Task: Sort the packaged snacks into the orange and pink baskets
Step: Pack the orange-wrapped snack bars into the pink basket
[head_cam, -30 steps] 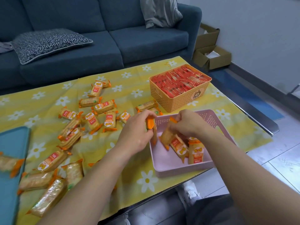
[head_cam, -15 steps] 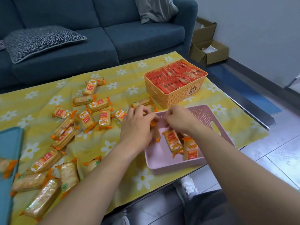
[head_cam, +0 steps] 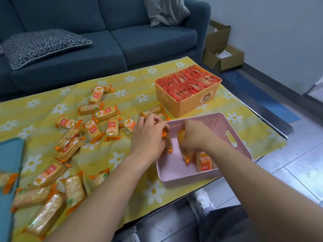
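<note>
A: What sits at your far left?

B: A teal tray (head_cam: 10,159) at the counter's edge, then orange-ended cracker packets (head_cam: 94,130) scattered across your yellow daisy tablecloth (head_cam: 132,88). Several carry a red label; the digits "1ST" show upside down on one, the rest is too small to read.

A: And your hands?

B: Your left hand (head_cam: 148,137) is closed on a cracker packet (head_cam: 167,142) at the pink basket's (head_cam: 232,130) left rim. Your right hand (head_cam: 194,135) is clamped on another packet (head_cam: 181,137) inside that basket, beside two lying flat.

A: Further right?

B: The orange basket (head_cam: 188,103), packed with red sachets (head_cam: 187,82), wears a cartoon sticker. Behind is a blue sofa (head_cam: 122,42); cardboard boxes (head_cam: 222,55) stand by the wall.
</note>
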{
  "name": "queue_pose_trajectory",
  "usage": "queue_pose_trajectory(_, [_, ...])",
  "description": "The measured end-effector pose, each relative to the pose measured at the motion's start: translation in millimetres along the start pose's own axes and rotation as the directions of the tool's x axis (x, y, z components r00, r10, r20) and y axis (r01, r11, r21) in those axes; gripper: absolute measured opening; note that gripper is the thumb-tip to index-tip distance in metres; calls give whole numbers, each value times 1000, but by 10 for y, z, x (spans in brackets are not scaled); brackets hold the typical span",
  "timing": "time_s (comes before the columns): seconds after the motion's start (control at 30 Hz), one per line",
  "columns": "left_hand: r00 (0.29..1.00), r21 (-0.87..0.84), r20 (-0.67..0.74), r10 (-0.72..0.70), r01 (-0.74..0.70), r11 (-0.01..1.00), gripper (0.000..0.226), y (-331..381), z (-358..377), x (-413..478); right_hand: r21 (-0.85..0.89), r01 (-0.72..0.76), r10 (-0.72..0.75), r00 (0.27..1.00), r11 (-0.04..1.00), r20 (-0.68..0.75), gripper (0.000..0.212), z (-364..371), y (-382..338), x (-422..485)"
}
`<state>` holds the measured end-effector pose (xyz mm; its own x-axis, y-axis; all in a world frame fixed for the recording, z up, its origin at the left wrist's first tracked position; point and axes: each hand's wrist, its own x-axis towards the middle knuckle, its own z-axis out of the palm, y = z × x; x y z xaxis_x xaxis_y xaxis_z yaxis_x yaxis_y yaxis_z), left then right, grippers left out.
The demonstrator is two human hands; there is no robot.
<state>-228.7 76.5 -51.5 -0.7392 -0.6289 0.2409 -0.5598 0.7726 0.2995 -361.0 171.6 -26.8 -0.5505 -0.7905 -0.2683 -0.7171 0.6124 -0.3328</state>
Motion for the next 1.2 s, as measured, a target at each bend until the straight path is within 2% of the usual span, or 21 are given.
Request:
queue_pose_trajectory(0.07, [1000,10,12,-12,12,1000,36,2,3,10,178,69,-60,997,982,-57,45,-41,45,21])
queue_pose_trajectory(0.13, [1000,22,12,-18,18,1000,48,10,11,19,267,169,-136,981,949,-137,45,0,66,54])
queue_pose_trajectory(0.27, [999,37,9,-33,33,999,71,19,32,36,232,251,-200,954,940,-223,51,153,78,117])
queue_pose_trajectory(0.33, [1000,24,-19,-9,9,1000,75,23,26,44,245,257,-192,946,935,-263,46,197,69,130])
queue_pose_trajectory(0.47, [994,-10,-7,108,-108,994,53,41,31,41,314,230,-144,951,921,-273,27,207,71,131])
queue_pose_trajectory(0.57, [994,-41,19,103,-102,994,38,25,45,38,342,178,-108,971,923,-212,15,84,148,119])
queue_pose_trajectory(0.67, [995,-46,19,100,-99,994,31,11,53,42,251,116,-52,968,961,-247,15,-158,300,90])
queue_pose_trajectory(0.73, [995,-52,22,101,-100,994,29,8,48,45,154,72,-55,992,985,-112,7,-273,413,61])
queue_pose_trajectory(0.83, [995,-64,23,100,-98,993,27,16,46,47,26,37,-42,969,999,243,32,-307,452,-27])
queue_pose_trajectory(0.9, [995,-70,26,96,-94,993,28,17,55,50,-90,44,-13,948,995,319,37,-309,426,-73])
queue_pose_trajectory(1.0, [996,-77,27,89,-87,993,28,15,69,45,-152,94,-55,968,984,243,22,-363,409,-86])
queue_pose_trajectory(1.13, [997,-100,11,77,-76,992,25,28,70,50,153,186,-195,980,971,45,28,-463,425,-86])
queue_pose_trajectory(1.2, [997,-102,20,71,-69,992,26,34,70,51,208,253,-244,967,945,-71,28,-470,375,-68])
